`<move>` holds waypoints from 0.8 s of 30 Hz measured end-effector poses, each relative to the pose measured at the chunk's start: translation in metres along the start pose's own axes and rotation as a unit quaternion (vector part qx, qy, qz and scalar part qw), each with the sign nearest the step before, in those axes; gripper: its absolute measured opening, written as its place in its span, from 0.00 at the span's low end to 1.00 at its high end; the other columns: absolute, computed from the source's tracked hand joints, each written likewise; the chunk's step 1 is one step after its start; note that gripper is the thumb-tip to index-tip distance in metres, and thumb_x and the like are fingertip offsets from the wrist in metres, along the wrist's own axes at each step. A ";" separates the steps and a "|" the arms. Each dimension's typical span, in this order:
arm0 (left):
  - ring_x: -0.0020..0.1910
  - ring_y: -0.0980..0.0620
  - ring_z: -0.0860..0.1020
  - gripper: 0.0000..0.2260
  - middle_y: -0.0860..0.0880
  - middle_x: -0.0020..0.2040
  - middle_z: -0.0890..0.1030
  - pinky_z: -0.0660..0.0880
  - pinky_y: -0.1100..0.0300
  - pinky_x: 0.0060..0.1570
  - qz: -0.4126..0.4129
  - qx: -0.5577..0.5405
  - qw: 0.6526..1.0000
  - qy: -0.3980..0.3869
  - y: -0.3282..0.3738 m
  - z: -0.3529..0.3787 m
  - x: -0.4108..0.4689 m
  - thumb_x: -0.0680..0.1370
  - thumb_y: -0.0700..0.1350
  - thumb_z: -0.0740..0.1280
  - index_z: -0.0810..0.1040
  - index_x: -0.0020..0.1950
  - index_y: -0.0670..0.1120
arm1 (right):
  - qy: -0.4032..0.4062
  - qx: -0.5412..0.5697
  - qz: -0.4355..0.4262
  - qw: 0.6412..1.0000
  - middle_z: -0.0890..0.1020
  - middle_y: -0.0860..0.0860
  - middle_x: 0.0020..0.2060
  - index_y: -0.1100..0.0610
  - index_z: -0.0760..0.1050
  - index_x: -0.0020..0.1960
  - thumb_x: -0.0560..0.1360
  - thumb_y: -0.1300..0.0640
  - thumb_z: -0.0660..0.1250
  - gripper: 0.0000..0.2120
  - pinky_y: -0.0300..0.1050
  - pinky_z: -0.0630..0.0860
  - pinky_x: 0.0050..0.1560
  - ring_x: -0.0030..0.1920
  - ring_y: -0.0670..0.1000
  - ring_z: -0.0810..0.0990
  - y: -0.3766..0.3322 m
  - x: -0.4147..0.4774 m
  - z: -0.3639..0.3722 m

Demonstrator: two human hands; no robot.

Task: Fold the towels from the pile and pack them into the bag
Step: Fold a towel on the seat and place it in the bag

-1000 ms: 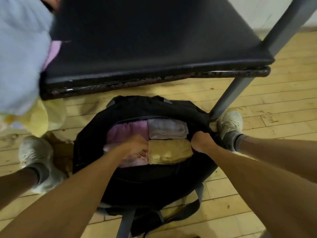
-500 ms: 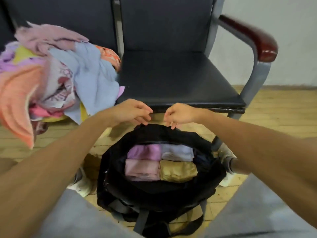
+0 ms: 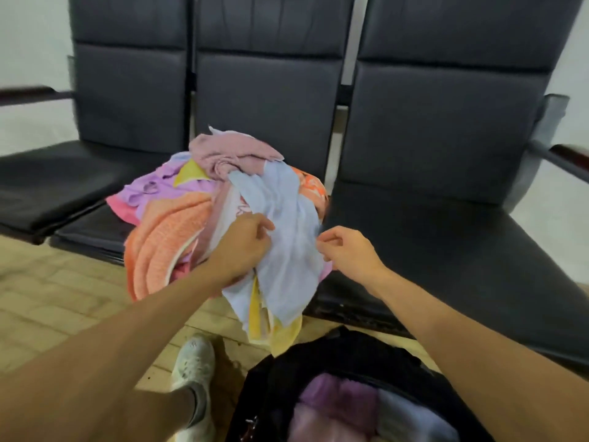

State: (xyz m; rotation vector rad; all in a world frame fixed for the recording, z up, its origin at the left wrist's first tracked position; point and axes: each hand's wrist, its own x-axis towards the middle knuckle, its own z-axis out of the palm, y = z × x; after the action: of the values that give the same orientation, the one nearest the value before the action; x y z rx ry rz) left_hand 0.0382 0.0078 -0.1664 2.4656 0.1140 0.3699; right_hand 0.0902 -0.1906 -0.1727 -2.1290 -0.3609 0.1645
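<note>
A heap of crumpled towels [image 3: 178, 224] in pink, orange, purple and yellow lies on the middle seat of a black bench. A light blue towel [image 3: 287, 250] drapes down its front over the seat edge. My left hand [image 3: 245, 247] grips the blue towel's left side. My right hand [image 3: 347, 250] pinches at its right edge with curled fingers. The black bag [image 3: 287, 378] stands open on the floor at the bottom, with folded pink, purple and white towels [image 3: 347, 409] inside.
The bench has three black padded seats [image 3: 446, 250] with a dark red armrest [image 3: 570, 157] at the right. The floor is light wood [image 3: 47, 301]. A foot in a white shoe [image 3: 194, 362] rests left of the bag.
Both hands have left the bag's opening and risen to the towel pile. The view has tilted up from the bag to the bench. My left hand has closed on the blue towel.
</note>
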 end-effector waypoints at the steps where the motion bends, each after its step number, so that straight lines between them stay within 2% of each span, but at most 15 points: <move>1: 0.51 0.46 0.75 0.13 0.44 0.52 0.74 0.66 0.63 0.49 0.001 0.034 0.999 -0.006 -0.005 0.004 0.002 0.76 0.36 0.64 0.76 0.61 0.40 | -0.001 0.012 0.000 1.000 0.83 0.49 0.48 0.53 0.79 0.53 0.76 0.54 0.68 0.07 0.48 0.79 0.54 0.51 0.50 0.81 0.000 0.006 0.007; 3: 0.58 0.41 0.72 0.18 0.40 0.60 0.70 0.66 0.57 0.56 0.003 0.087 0.996 -0.013 -0.008 0.009 0.003 0.77 0.41 0.65 0.70 0.66 0.39 | -0.007 0.030 0.001 1.000 0.82 0.49 0.47 0.53 0.79 0.55 0.76 0.53 0.69 0.09 0.46 0.80 0.50 0.51 0.50 0.81 0.000 0.013 0.020; 6: 0.59 0.40 0.73 0.22 0.39 0.63 0.68 0.68 0.54 0.55 -0.032 0.100 0.994 -0.017 -0.003 0.009 0.007 0.77 0.47 0.67 0.67 0.66 0.37 | -0.019 0.006 -0.003 1.000 0.79 0.46 0.44 0.52 0.77 0.54 0.74 0.50 0.72 0.11 0.40 0.75 0.42 0.48 0.47 0.79 0.001 0.016 0.034; 8: 0.57 0.40 0.74 0.20 0.39 0.60 0.72 0.69 0.53 0.52 -0.049 0.116 0.991 -0.034 -0.001 0.008 0.011 0.77 0.49 0.68 0.69 0.62 0.38 | -0.007 -0.030 -0.014 0.999 0.80 0.46 0.42 0.51 0.77 0.49 0.74 0.51 0.72 0.07 0.39 0.73 0.42 0.46 0.48 0.79 0.002 0.017 0.039; 10: 0.52 0.41 0.76 0.13 0.42 0.51 0.77 0.71 0.52 0.48 -0.040 0.108 0.993 -0.036 0.001 0.008 0.012 0.77 0.47 0.68 0.72 0.55 0.39 | 0.008 -0.037 -0.016 0.999 0.82 0.48 0.40 0.50 0.77 0.44 0.74 0.54 0.72 0.03 0.39 0.74 0.43 0.45 0.48 0.80 0.001 0.016 0.037; 12: 0.49 0.44 0.77 0.05 0.48 0.43 0.76 0.69 0.55 0.44 -0.042 0.084 0.995 -0.021 0.002 0.008 0.011 0.77 0.44 0.67 0.73 0.48 0.43 | 0.014 -0.025 -0.014 0.999 0.82 0.49 0.39 0.51 0.79 0.41 0.75 0.58 0.70 0.05 0.42 0.77 0.43 0.44 0.49 0.81 -0.003 0.014 0.031; 15: 0.48 0.46 0.77 0.03 0.51 0.40 0.74 0.67 0.58 0.44 -0.046 0.054 0.997 -0.005 0.002 0.013 0.012 0.78 0.42 0.66 0.73 0.46 0.46 | 0.030 -0.017 -0.013 0.999 0.81 0.48 0.36 0.51 0.79 0.37 0.75 0.63 0.68 0.10 0.39 0.78 0.39 0.42 0.48 0.81 -0.006 0.008 0.016; 20: 0.38 0.56 0.72 0.03 0.56 0.37 0.73 0.65 0.64 0.38 -0.009 -0.087 0.995 0.051 0.029 0.013 0.013 0.79 0.43 0.66 0.74 0.46 0.46 | 0.035 0.032 0.034 0.998 0.82 0.50 0.42 0.54 0.80 0.43 0.76 0.63 0.65 0.08 0.45 0.79 0.47 0.45 0.50 0.81 -0.002 -0.002 -0.007; 24: 0.35 0.57 0.72 0.08 0.55 0.36 0.75 0.67 0.64 0.36 0.010 -0.168 0.984 0.051 0.050 0.012 0.007 0.78 0.41 0.67 0.74 0.41 0.50 | 0.049 0.145 0.072 0.986 0.82 0.51 0.47 0.54 0.79 0.50 0.80 0.56 0.63 0.06 0.41 0.78 0.43 0.47 0.50 0.81 -0.006 -0.009 -0.023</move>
State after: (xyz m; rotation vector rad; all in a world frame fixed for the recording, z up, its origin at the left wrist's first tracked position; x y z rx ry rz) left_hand 0.0480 -0.0382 -0.1438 2.1166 0.0648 0.4829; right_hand 0.0865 -0.2088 -0.1555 -1.8668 -0.1165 0.1823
